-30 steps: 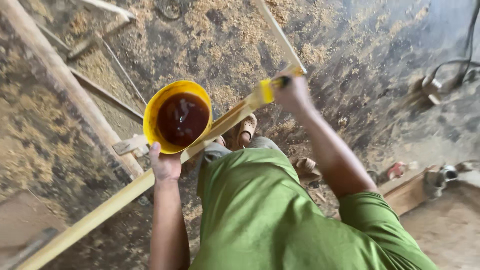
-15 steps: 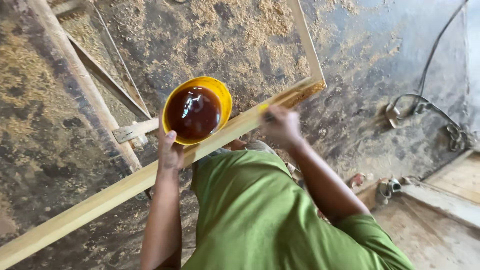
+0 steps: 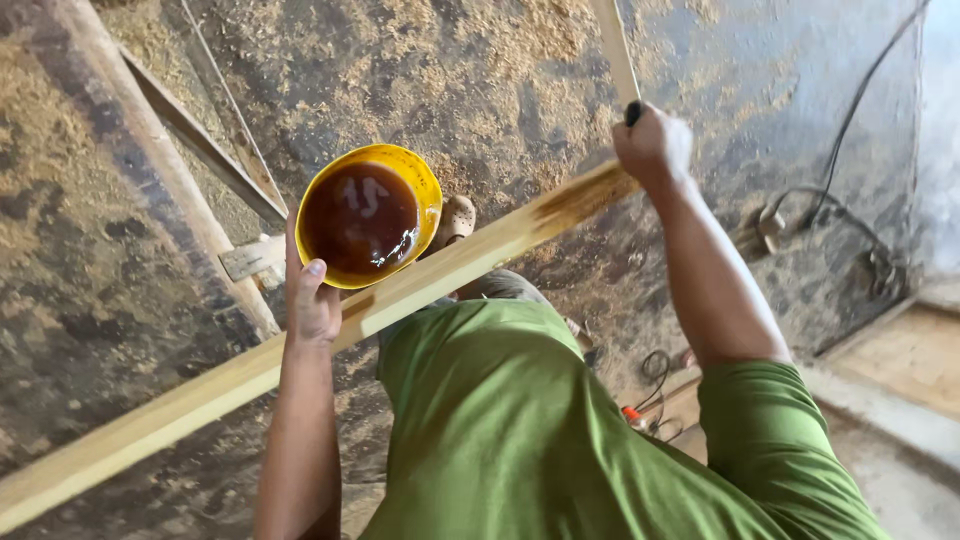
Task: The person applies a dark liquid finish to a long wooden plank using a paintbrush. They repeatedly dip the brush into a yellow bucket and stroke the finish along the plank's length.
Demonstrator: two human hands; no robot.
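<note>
The long pale wooden batten [image 3: 300,345] ran slantwise beneath both hands, so stain reached it easily. The left hand [image 3: 312,300] gripped the yellow bowl [image 3: 368,215] of dark liquid level above it; the right hand [image 3: 652,148] was fisted round a dark-handled tool [image 3: 632,112] at its far end.

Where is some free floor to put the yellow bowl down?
Free patch: sawdust floor between the bowl in the left hand and the upper slat. Crowded: left, by the planks; right, cables beyond the right hand.
</note>
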